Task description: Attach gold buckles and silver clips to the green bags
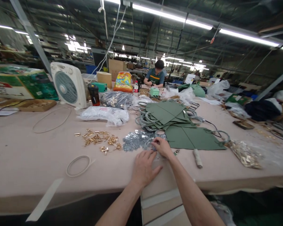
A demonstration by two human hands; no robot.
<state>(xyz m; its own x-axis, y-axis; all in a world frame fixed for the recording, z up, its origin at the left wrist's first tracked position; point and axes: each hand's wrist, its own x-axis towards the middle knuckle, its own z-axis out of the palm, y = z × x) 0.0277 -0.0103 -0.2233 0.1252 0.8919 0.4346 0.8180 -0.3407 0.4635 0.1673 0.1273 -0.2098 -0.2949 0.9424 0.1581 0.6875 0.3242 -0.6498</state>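
My right hand [161,147] sits at the edge of a heap of small silver metal parts [135,140], its fingertips pinched together; whatever is between them is hidden. My left hand [143,168] lies on the pink-topped table just below, fingers spread and holding nothing. Beyond both hands lie green fabric bag panels [191,138] with grey corded handles [146,119]. Loose brass fittings [100,139] are scattered to the left. To the right are a pale wooden roller [197,158] and a plastic bag of gold-coloured pieces [245,153].
A white cord loop [79,165] and a clear bag [103,114] lie on the long table [25,157]. A box fan [68,85], black tumbler [93,95] and printed cartons stand behind. A co-worker [155,77] works across the table. The near table edge runs just below my hands.
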